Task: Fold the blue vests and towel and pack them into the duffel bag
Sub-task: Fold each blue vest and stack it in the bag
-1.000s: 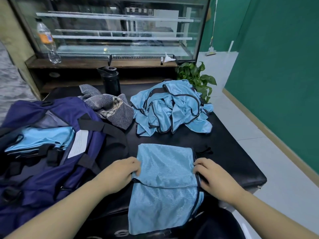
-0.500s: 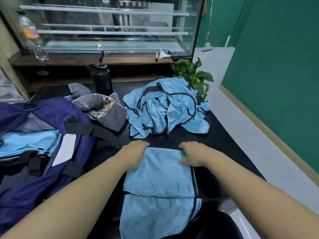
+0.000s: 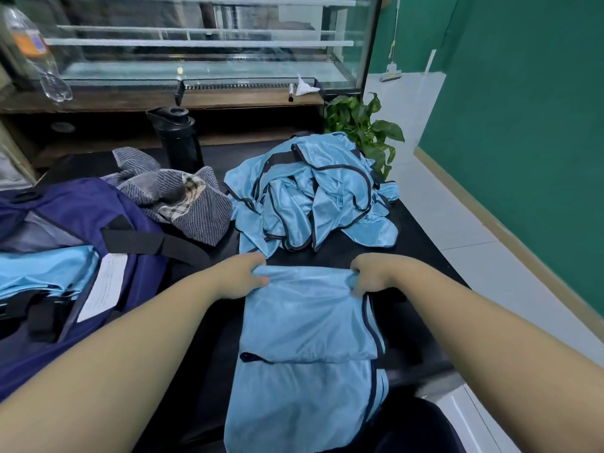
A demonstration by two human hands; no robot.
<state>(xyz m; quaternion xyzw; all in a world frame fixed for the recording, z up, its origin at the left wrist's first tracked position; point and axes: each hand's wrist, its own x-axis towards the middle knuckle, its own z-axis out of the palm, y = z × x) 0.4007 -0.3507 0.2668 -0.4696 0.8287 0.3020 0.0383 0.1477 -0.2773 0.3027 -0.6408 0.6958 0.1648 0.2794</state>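
Observation:
A light blue vest (image 3: 307, 341) lies partly folded on the black table (image 3: 421, 266) in front of me, its lower part hanging over the near edge. My left hand (image 3: 242, 276) grips its far left corner and my right hand (image 3: 369, 274) grips its far right corner, lifting the far edge a little. Behind it sits a heap of crumpled blue vests (image 3: 313, 194). A grey striped towel (image 3: 183, 197) lies bunched to the left of the heap. The open navy duffel bag (image 3: 81, 217) on the left holds folded blue vests (image 3: 42, 273).
A black bottle (image 3: 178, 138) stands behind the towel. A glass display case (image 3: 202, 44) on a wooden shelf runs along the back, with a plastic bottle (image 3: 36, 50) at its left. A green plant (image 3: 362, 125) and green wall (image 3: 523, 125) are to the right.
Both hands slid from the vest's sides up to its far corners and now grip them. The far edge is bunched and raised.

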